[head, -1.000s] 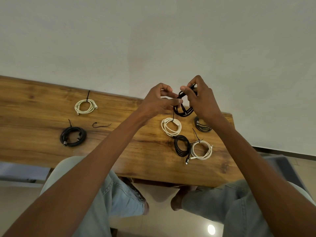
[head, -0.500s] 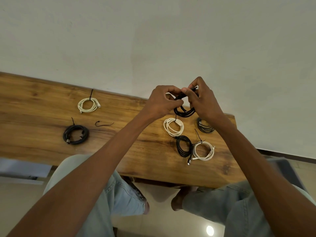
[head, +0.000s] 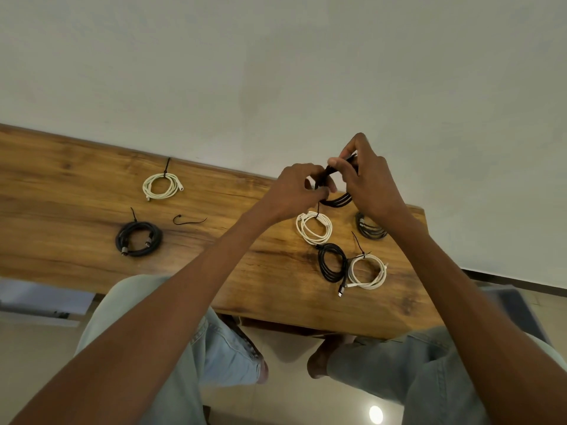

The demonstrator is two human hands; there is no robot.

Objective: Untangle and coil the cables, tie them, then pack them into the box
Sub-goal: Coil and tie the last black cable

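Observation:
Both my hands hold a coiled black cable (head: 339,200) above the far right part of the wooden table (head: 76,185). My left hand (head: 296,191) pinches the coil's left side, with a thin black tie hanging below it. My right hand (head: 369,185) grips the coil's top. Below them lie a white coil (head: 313,227), a dark grey coil (head: 369,229), a black coil (head: 332,262) and a tied white coil (head: 367,271). At the left lie a tied white coil (head: 161,186) and a tied black coil (head: 138,238).
A loose black cable tie (head: 188,220) lies between the left coils and my arms. The table stands against a plain wall (head: 276,72). My knees in light jeans (head: 214,348) are under the near edge. A grey object (head: 515,305) sits on the floor at the right.
My hands have stayed on the black coil above the table and shifted slightly, the left hand's fingers closing tighter on its side. The coils on the table have not moved.

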